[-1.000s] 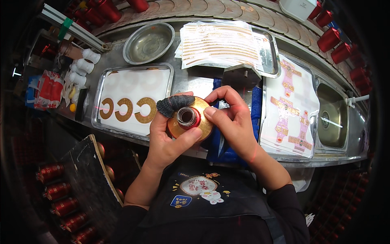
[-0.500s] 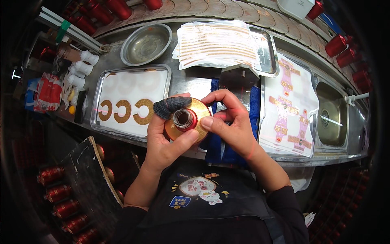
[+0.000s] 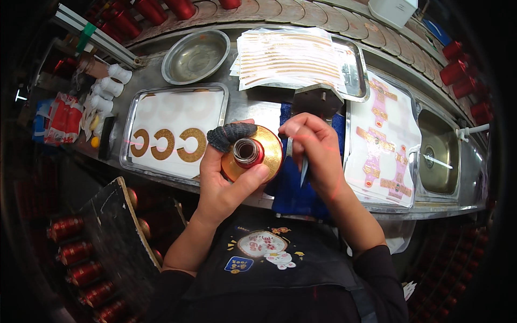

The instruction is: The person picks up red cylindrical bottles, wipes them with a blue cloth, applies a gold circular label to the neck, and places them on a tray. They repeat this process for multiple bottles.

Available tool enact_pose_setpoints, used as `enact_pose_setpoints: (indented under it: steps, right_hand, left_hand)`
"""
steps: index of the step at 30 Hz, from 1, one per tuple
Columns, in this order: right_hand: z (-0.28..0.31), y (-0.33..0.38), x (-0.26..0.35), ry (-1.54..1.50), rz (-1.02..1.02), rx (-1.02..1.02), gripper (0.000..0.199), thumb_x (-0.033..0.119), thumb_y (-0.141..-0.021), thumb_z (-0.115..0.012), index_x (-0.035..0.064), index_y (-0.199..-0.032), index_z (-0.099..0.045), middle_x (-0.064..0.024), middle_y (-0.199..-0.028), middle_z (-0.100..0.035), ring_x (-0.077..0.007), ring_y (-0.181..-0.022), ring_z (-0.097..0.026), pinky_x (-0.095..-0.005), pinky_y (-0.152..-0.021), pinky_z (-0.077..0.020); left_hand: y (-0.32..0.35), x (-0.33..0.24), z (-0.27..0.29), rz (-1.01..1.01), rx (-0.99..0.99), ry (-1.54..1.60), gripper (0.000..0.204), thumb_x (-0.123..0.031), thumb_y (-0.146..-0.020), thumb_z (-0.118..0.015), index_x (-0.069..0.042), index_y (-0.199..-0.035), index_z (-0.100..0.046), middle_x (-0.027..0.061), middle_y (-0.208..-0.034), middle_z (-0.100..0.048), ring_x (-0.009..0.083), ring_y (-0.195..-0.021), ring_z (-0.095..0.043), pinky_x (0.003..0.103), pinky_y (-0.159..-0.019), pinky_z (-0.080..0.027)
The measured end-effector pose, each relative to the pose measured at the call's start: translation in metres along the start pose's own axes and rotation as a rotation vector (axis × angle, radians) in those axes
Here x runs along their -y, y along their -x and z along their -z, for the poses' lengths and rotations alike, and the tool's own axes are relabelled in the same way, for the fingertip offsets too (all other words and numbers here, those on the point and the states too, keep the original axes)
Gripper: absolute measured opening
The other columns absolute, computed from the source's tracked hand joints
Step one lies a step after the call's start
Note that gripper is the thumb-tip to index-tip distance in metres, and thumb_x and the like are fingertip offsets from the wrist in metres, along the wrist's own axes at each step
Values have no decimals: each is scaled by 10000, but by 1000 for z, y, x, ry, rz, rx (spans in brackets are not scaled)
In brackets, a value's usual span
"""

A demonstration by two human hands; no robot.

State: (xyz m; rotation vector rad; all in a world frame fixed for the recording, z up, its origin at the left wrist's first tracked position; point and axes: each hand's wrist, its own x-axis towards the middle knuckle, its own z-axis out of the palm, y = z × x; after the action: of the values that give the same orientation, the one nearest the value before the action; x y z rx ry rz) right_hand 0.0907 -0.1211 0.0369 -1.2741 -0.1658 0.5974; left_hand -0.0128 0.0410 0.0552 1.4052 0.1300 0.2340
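My left hand (image 3: 219,180) is closed around a red bottle (image 3: 260,156) with a gold shoulder (image 3: 273,152) and an uncapped, threaded clear neck (image 3: 247,151). The neck faces up toward me, and my thumb presses on the shoulder. A dark knitted sleeve (image 3: 230,135) covers one finger of that hand. Just right of the bottle, apart from it, my right hand (image 3: 318,148) is closed with thumb and forefinger pinched. A slim pointed metal tool (image 3: 305,171) sticks out below its fingers. Whether anything is in the pinch is too small to see.
A tray (image 3: 125,142) at left holds gold C-shaped labels (image 3: 162,145). Pink and gold labels (image 3: 371,141) lie in the right tray, beside a sink (image 3: 439,156). Behind are a metal bowl (image 3: 196,56), gold label strips (image 3: 291,59) and a conveyor (image 3: 323,16) carrying red bottles. Blue cloth (image 3: 296,199) lies under my right hand.
My right hand has let go of the bottle's shoulder and drawn slightly right, its fingers now pinched. The pointed tool has come into sight below them. Bottles on the conveyor have shifted right.
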Motion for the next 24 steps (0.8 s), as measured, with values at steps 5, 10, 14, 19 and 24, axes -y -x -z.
enact_pose_setpoints:
  steps: [5,10,14,19,24]
  right_hand:
    - [12,17,16,-411,-112,-156,246,176,-931,-647,19,-1117,-612,-62,-924,-627,-135,-783,-606,-276,-705,-500]
    - [11,74,4,305,307,-37,376,32,-881,-740,-1,-1202,-548,-80,-1079,-620,-130,-950,-610,-263,-819,-511]
    - [8,45,0,472,585,-4,231,14,-866,-724,-32,-1073,-634,-143,-974,-672,-207,-865,-672,-286,-763,-522]
    - [7,-20,29,619,577,55,230,5,-844,-699,6,-1069,-655,-126,-958,-688,-219,-819,-673,-294,-754,-519]
    - [8,13,54,453,759,154,251,-8,-834,-716,-23,-1079,-663,-109,-955,-701,-177,-845,-676,-299,-750,-533]
  left_hand:
    - [0,2,8,-33,82,-6,650,-65,-807,-795,-18,-1377,-486,138,-1420,-504,207,-1260,-545,358,-1074,-448]
    - [0,6,12,-20,90,-20,699,-94,-798,-812,-15,-1402,-470,135,-1425,-503,204,-1268,-540,357,-1074,-444]
    - [0,7,10,-42,80,-29,696,-103,-798,-809,-17,-1400,-471,135,-1415,-515,201,-1260,-547,353,-1066,-447]
    - [0,3,10,43,103,-41,749,-116,-786,-776,-24,-1438,-420,162,-1491,-458,239,-1306,-525,387,-1091,-434]
    - [3,2,12,47,118,-33,777,-77,-793,-778,-41,-1463,-385,158,-1496,-453,240,-1335,-501,387,-1106,-421]
